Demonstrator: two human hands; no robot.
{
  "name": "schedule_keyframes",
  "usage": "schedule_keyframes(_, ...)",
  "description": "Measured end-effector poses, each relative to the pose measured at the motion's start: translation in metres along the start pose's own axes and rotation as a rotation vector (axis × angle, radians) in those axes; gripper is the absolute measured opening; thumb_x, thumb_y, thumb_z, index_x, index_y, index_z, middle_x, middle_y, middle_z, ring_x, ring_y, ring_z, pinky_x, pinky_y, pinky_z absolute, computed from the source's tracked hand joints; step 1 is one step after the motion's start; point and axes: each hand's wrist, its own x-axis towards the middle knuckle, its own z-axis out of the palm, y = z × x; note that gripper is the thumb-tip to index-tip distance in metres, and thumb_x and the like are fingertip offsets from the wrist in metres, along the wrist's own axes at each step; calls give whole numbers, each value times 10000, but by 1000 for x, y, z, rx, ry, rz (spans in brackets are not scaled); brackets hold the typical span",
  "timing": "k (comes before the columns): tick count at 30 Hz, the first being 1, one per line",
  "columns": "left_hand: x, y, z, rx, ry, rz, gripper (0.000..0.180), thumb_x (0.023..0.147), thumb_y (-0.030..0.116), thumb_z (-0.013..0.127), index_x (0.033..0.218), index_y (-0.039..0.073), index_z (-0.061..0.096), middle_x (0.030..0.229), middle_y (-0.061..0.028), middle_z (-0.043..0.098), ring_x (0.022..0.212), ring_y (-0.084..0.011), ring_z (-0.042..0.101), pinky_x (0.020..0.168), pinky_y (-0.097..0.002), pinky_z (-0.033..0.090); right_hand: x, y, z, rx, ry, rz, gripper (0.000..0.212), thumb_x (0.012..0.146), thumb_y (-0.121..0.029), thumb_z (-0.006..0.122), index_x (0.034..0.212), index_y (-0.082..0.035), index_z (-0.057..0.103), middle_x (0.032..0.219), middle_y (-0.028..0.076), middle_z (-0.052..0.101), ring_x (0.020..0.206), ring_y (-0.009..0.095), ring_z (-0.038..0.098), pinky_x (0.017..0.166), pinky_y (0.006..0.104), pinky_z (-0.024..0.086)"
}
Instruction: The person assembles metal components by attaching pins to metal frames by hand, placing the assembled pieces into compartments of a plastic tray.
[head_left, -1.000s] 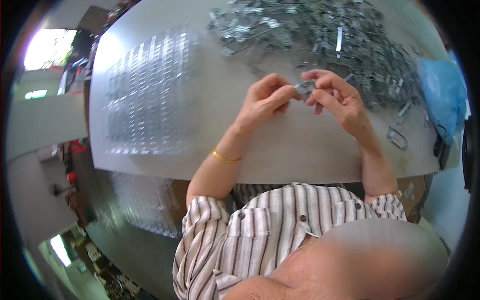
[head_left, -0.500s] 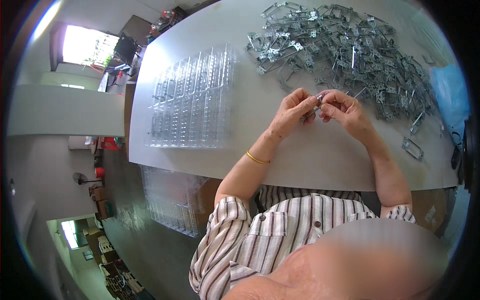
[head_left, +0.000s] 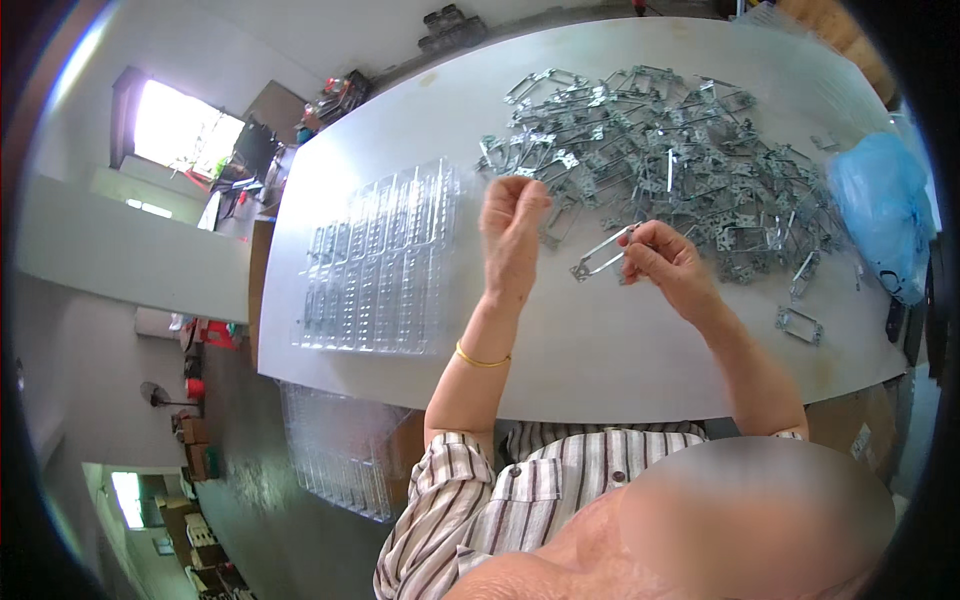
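Observation:
Between the thumb and fingers of my right hand (head_left: 664,262) is a long rectangular metal bracket (head_left: 581,271), slanting down to the left with a small plate at its free end. My left hand (head_left: 513,235) is raised apart from it, over the table near the pile's left edge. Its fingers are curled together, and whatever they may pinch is hidden. Beyond both hands spreads a large heap of similar metal brackets (head_left: 650,150). One loose bracket (head_left: 783,318) lies by itself to the right of my right forearm.
Clear plastic trays with rows of compartments (head_left: 375,265) stand on the left of the white table (head_left: 600,380). More clear trays (head_left: 340,450) are lower down, beside the table's near edge. A blue plastic bag (head_left: 880,210) sits at the right edge.
My hands, together around a small metal part before, have come apart. My left hand moved left and the right one keeps the bracket. The view has shifted, so the table appears lower.

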Motion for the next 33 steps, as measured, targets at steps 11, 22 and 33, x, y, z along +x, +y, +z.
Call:
schedule_keyframes(11,-65,130,21,-774,-591,519,278,980,201,549,763,27,573,670,-73,563,560,-196,513,692,-418,500,-7,-1,16,-47,-192,78,97,975,-120,664,1020,-43,626,992,54,585,819,122,602,773,286,512)
schedule_keyframes(22,-44,114,-23,-1428,-906,488,298,972,129,526,679,99,567,526,-74,562,356,-148,499,291,-338,423,-18,4,16,15,-297,107,105,959,-97,676,1042,-39,648,996,65,560,846,131,592,767,298,551)
schedule_keyframes(33,-83,145,3,-1115,-335,253,271,915,247,688,687,100,683,413,36,377,290,-140,354,377,-399,525,-23,2,16,-7,-331,167,94,954,-97,684,1009,-30,645,1032,66,561,868,122,587,761,285,548)
